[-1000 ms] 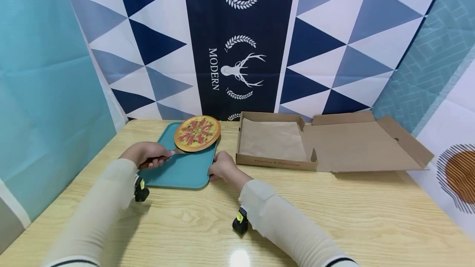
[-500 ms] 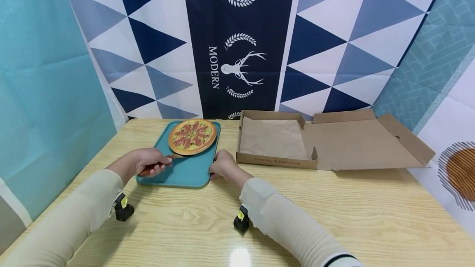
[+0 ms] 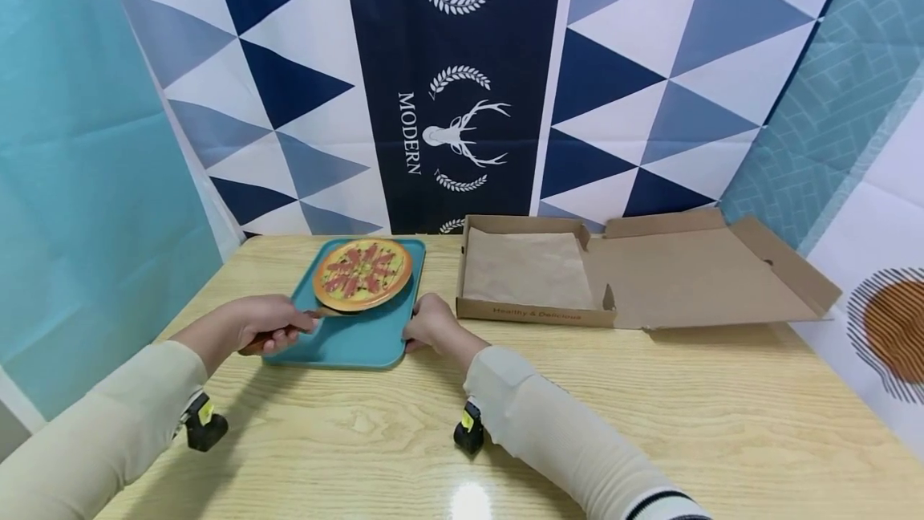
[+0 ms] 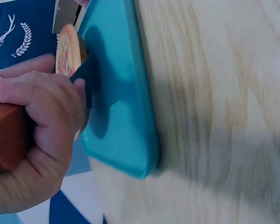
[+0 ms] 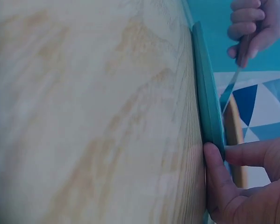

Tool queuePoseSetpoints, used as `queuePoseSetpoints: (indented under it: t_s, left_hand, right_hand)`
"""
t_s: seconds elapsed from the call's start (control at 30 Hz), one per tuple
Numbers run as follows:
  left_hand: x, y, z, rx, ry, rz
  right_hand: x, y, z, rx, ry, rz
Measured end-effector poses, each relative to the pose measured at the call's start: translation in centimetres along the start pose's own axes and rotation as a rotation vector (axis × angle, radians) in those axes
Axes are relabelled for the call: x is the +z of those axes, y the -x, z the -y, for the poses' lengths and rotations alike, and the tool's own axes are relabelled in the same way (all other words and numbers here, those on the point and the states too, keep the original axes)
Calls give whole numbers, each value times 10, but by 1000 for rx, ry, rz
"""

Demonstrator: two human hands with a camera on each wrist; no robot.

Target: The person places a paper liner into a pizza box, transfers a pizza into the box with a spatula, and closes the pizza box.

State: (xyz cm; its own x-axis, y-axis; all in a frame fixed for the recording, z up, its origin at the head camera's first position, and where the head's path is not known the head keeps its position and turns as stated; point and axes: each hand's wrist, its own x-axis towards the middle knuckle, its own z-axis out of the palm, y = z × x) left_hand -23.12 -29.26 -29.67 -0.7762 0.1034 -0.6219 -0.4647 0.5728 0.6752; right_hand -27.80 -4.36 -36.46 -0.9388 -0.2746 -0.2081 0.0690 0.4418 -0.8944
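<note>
My left hand (image 3: pixel 270 321) grips the wooden handle (image 4: pixel 8 137) of a pizza server. The server's metal blade (image 5: pixel 229 88) goes under a whole round pizza (image 3: pixel 363 274), topped with reddish strips in a star pattern. A gap and a shadow in the left wrist view show the pizza slightly tilted above a teal tray (image 3: pixel 361 345); whether its far edge touches the tray, I cannot tell. At the tray's right side my right hand (image 3: pixel 436 323) pinches the rim between thumb and finger, as the right wrist view shows. Most of the blade is hidden under the pizza.
An open cardboard pizza box (image 3: pixel 537 314) lined with brown paper (image 3: pixel 527 267) stands right of the tray, its lid (image 3: pixel 693 279) folded out to the right. Patterned cloth (image 3: pixel 462 87) hangs behind the wooden table (image 3: pixel 375 440).
My left hand has drawn the server and the pizza left and back toward me, so the pizza is now more over the tray. The right hand keeps its place on the rim.
</note>
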Motion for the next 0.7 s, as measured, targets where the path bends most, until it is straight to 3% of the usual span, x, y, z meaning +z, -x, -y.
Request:
queuePoseSetpoints:
  t_s: [0.1, 0.23, 0.43, 0.7]
  left_hand:
    - [-5, 12, -2, 17, -107, 1]
    - [-9, 26, -9, 50, -185, 24]
    - [-11, 39, -16, 64, -237, 55]
    - [-7, 46, -16, 75, -287, 57]
  right_hand:
    - [0, 0, 0, 6, -10, 18]
    - [-3, 1, 0, 9, 14, 57]
    - [-10, 10, 1, -15, 63, 165]
    - [-24, 32, -4, -53, 98, 255]
